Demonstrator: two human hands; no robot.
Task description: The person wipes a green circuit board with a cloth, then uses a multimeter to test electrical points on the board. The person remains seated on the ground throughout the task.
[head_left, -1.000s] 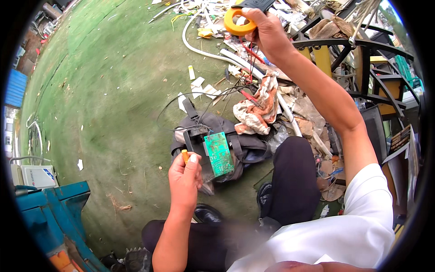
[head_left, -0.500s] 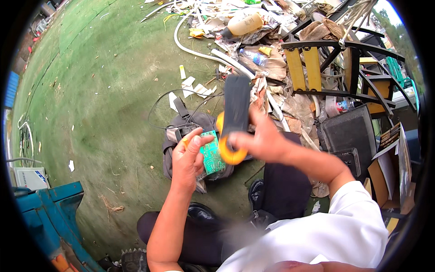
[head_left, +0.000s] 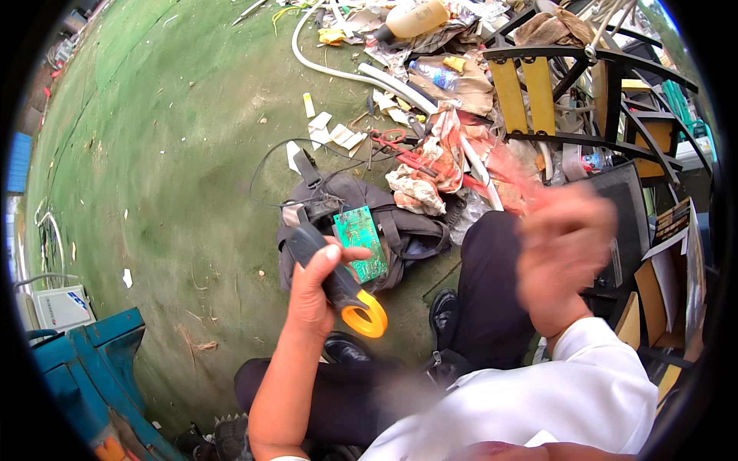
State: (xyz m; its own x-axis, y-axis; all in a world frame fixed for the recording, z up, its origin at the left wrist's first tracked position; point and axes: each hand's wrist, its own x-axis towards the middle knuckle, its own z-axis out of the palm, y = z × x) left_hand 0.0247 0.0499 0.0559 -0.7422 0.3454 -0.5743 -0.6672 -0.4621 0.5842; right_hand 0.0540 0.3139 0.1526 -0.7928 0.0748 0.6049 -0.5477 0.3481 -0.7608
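In my left hand (head_left: 314, 286) is a clamp meter (head_left: 306, 244) with a dark body and yellow ring, tilted so the ring points down and to the right. A green circuit board (head_left: 355, 230) lies on a dark grey backpack (head_left: 415, 240) just behind it. My right hand (head_left: 565, 250) is raised to the right over my dark-trousered leg, smeared by motion, with blurred red streaks about it; I cannot make out what it holds. Red leads (head_left: 415, 160) and a stained rag (head_left: 413, 196) lie beyond the backpack, near a thin black cable.
Scrap paper, white hose (head_left: 346, 73) and plastic bottles (head_left: 434, 74) are heaped at the back. Black and yellow metal frames (head_left: 530, 92) and cardboard (head_left: 669, 300) crowd the right. A teal metal piece (head_left: 92, 361) stands lower left on the green floor (head_left: 161, 200).
The clamp meter came down from the upper right, first in my right hand, and is now in my left. My right hand has swung out to the right.
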